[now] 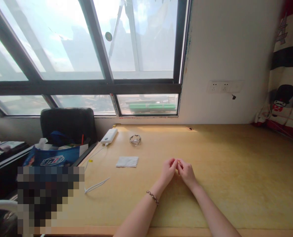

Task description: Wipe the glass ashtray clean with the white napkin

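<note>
Above the wooden table (235, 184), my left hand (169, 169) and my right hand (186, 172) meet with their fingertips together. Both are closed, thumbs and fingers pinched. Whatever sits between the fingertips is too small to make out. A braided bracelet (152, 197) circles my left wrist. To the left of my hands lies a folded white tissue (127, 161), apart from them. Farther back stands a round glass ashtray (135, 140).
A white power bank (109, 136) with a white cable (97, 185) lies along the table's left edge. Beyond that edge, a blue bag (54, 156) rests on a black chair (68, 123). Windows and a wall with a socket panel (225, 86) rise behind the table; a patterned curtain (288, 75) hangs right.
</note>
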